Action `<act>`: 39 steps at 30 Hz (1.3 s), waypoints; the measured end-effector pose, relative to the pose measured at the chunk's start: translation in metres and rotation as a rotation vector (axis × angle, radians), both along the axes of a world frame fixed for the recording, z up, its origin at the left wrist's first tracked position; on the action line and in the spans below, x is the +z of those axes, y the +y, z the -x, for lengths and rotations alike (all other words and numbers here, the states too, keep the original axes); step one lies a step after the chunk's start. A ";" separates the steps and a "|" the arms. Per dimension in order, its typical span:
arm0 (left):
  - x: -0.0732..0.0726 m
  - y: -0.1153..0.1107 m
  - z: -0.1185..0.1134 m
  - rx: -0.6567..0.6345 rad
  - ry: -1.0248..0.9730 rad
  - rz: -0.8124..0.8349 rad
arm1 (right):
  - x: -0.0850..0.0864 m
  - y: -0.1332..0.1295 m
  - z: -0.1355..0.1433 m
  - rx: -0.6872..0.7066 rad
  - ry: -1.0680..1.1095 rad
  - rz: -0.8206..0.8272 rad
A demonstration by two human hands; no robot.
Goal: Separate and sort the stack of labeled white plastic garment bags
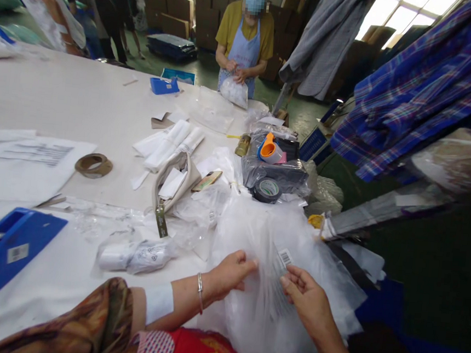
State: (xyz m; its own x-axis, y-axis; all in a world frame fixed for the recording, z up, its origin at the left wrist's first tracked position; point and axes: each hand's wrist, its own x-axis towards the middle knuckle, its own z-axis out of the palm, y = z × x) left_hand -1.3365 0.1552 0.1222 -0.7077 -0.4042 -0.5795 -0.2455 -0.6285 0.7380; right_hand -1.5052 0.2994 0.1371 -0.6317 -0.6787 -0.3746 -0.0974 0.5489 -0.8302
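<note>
A heap of clear plastic bags (264, 316) lies at the table's front edge, close to my body. My left hand (231, 276) is at its left side, thumb and fingers pinched on the thin film. On the right, my right hand (306, 299) grips the film between thumb and fingers, just below a barcode label (285, 257). The plastic is drawn into folds between the two hands. Left of my left hand lies a rolled bundle in clear wrap (135, 257). A fabric pouch (173, 185) with white papers inside sits beyond it.
On the table stand a blue tape dispenser (10, 253), a brown tape roll (93, 166) and a black tape roll (267, 190). An orange tape cutter (268, 148) rests on dark wrapped packages. A plaid shirt (428, 89) hangs at right. Across the table, a co-worker (247, 40) handles a bag.
</note>
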 end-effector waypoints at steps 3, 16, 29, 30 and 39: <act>0.004 0.003 0.004 -0.006 0.012 0.016 | -0.005 -0.001 -0.001 0.023 0.022 -0.015; 0.001 0.010 0.033 0.035 -0.048 0.195 | 0.018 -0.048 -0.021 0.072 0.366 0.002; -0.018 0.003 0.009 0.160 -0.195 0.077 | 0.001 -0.033 0.007 0.011 0.325 -0.021; -0.018 0.003 0.008 0.164 -0.215 0.081 | 0.002 -0.034 0.006 0.014 0.293 -0.001; -0.013 -0.001 0.001 0.137 -0.222 0.106 | 0.015 -0.040 0.003 0.034 0.246 -0.106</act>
State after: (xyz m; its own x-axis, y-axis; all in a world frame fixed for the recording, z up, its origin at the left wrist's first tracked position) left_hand -1.3374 0.1544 0.1094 -0.5028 -0.5540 -0.6635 -0.3268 -0.5889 0.7392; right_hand -1.5078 0.2598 0.1517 -0.6897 -0.6666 -0.2828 -0.3092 0.6243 -0.7174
